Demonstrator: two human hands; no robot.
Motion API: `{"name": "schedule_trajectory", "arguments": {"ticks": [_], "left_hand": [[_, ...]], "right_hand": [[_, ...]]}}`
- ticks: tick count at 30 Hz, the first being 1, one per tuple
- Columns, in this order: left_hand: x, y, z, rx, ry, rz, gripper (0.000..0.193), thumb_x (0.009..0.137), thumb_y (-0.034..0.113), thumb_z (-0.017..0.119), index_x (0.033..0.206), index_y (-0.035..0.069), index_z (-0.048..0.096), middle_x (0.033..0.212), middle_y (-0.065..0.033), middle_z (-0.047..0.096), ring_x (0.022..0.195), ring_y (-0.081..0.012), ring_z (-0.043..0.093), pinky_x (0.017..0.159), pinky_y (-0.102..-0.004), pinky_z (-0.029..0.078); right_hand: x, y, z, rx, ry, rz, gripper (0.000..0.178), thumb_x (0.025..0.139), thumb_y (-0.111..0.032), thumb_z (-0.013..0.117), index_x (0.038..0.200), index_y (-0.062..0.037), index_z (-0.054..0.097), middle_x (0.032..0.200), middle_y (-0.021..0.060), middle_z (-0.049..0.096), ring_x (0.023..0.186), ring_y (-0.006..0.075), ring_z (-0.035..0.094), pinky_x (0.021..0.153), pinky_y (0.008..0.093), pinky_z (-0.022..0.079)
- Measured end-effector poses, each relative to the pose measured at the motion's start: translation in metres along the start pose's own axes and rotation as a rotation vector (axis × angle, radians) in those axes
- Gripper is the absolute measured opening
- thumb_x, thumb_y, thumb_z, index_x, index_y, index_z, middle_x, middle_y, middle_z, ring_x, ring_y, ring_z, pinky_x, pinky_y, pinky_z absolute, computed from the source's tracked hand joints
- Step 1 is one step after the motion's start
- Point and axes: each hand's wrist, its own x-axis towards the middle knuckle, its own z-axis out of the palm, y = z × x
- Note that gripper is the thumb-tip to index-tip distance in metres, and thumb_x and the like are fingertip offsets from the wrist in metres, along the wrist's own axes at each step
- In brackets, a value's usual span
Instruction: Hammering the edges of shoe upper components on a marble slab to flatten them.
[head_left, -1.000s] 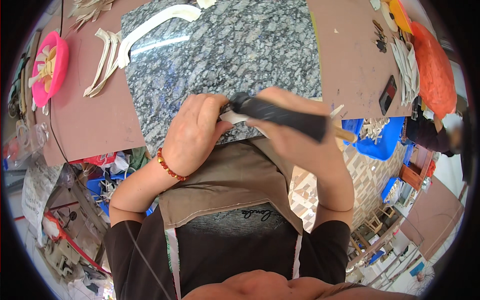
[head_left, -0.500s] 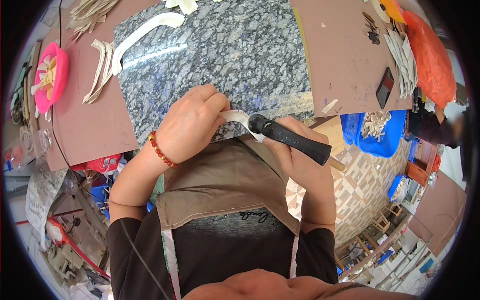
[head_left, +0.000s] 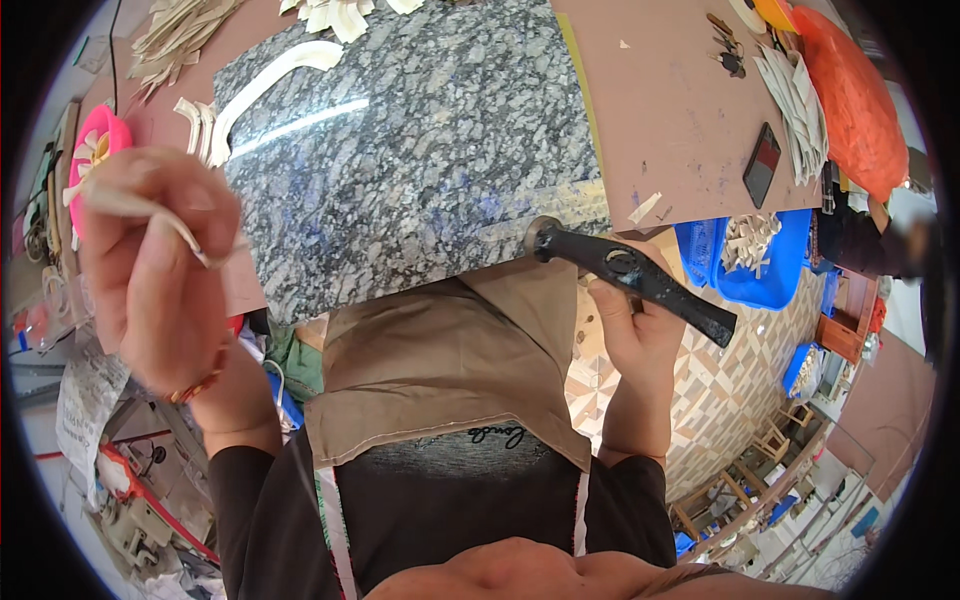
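Observation:
Raised over the left part of the table, my left hand (head_left: 165, 270) is closed on a thin cream strip (head_left: 135, 203), pinched between thumb and fingers. My right hand (head_left: 640, 325) grips a black hammer (head_left: 665, 288) at the front edge of a grey speckled stone slab (head_left: 420, 150). The hammer's round metal head points left, over the slab's edge. A long curved cream strip (head_left: 275, 78) lies along the slab's left side, with several shorter curved strips (head_left: 197, 125) beside it. More cream pieces (head_left: 335, 14) lie at the slab's far edge.
A pink bowl (head_left: 118, 130) with cream pieces stands left, partly behind my left hand. On the right lie a phone (head_left: 762, 165), a bundle of pale strips (head_left: 795, 110), keys (head_left: 733, 62) and an orange-red bag (head_left: 850, 100). Below the table's edge hangs a blue basket (head_left: 755, 288) of small pieces.
My left hand has lifted off the slab's front edge and swung left and up with the cream strip. My right hand has shifted slightly right and down with the hammer.

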Motion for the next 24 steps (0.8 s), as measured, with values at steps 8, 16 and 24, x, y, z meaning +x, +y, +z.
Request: {"name": "schedule_trajectory", "arguments": {"ticks": [8, 16, 24], "left_hand": [[-0.013, -0.086, 0.077, 0.68, -0.635, -0.15, 0.025, 0.088, 0.002, 0.076, 0.113, 0.006, 0.075, 0.086, -0.0106, 0.07, 0.077, -0.0304, 0.068, 0.068, -0.0428, 0.053], [-0.026, -0.11, 0.091, 0.925, -0.485, -0.007, 0.018, 0.086, 0.008, 0.079, 0.103, 0.005, 0.072, 0.081, -0.0104, 0.067, 0.078, -0.0328, 0.069, 0.071, -0.0449, 0.054], [-0.04, -0.1, 0.088, 0.853, -0.427, -0.086, 0.025, 0.087, 0.0, 0.076, 0.112, 0.003, 0.073, 0.089, -0.0123, 0.067, 0.083, -0.0335, 0.067, 0.073, -0.0447, 0.052]], "right_hand": [[0.01, 0.001, -0.012, -0.183, -0.076, 0.007, 0.024, 0.094, -0.015, 0.083, 0.11, -0.0021, 0.072, 0.082, 0.0051, 0.068, 0.067, 0.013, 0.062, 0.063, 0.0275, 0.05], [0.044, -0.015, 0.016, -0.409, -0.156, -0.179, 0.019, 0.091, -0.018, 0.082, 0.103, -0.0103, 0.07, 0.087, 0.0086, 0.072, 0.074, 0.0343, 0.071, 0.063, 0.0379, 0.055], [0.063, -0.015, 0.027, -0.506, -0.28, -0.065, 0.023, 0.097, -0.03, 0.076, 0.103, -0.0123, 0.062, 0.083, 0.0082, 0.07, 0.077, 0.0375, 0.07, 0.063, 0.0467, 0.052]]}}
